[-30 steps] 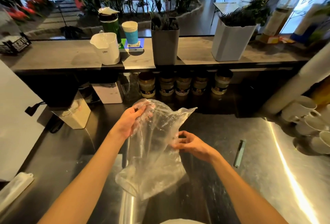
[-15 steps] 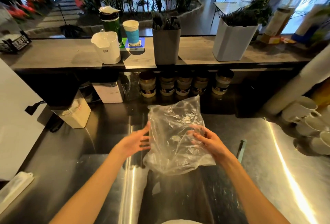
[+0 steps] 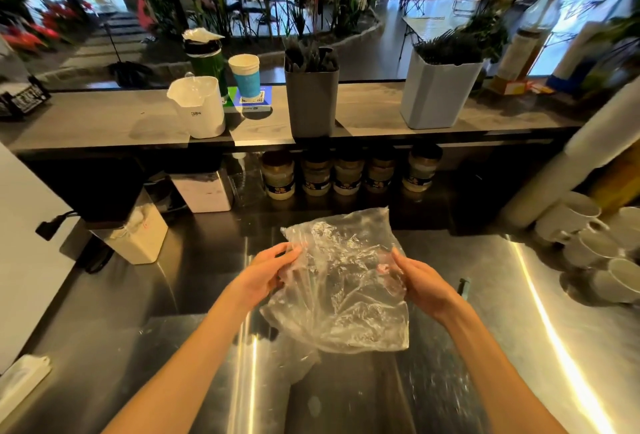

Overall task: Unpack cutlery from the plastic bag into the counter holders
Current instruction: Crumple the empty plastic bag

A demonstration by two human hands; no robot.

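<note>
A: Clear plastic bag (image 3: pixel 341 290), crumpled, centre of frame, held above the steel bench (image 3: pixel 519 347).

B: Grip?

A: Left hand (image 3: pixel 263 276) pinches the bag's left edge, thumb on the near side, fingers behind the film. Right hand (image 3: pixel 420 283) holds the right edge the same way, fingers curled into the plastic. Bag spans between both hands; lower corner hangs free.

B: Contents?

A: Cannot tell. Film looks slack and see-through; no cutlery made out inside.

B: Holders?

A: Two on the raised shelf (image 3: pixel 104 122), upper half of frame. Grey holder (image 3: pixel 311 101), upper centre, dark cutlery standing in it. White holder (image 3: pixel 438 91), upper right, also filled with dark cutlery. Well apart from the bag.

B: Other items?

A: White jug (image 3: pixel 199 106) and blue paper cup (image 3: pixel 245 75), upper left of centre. Row of jars (image 3: pixel 348 172) under the shelf. White mugs (image 3: pixel 595 246) at right edge.
</note>
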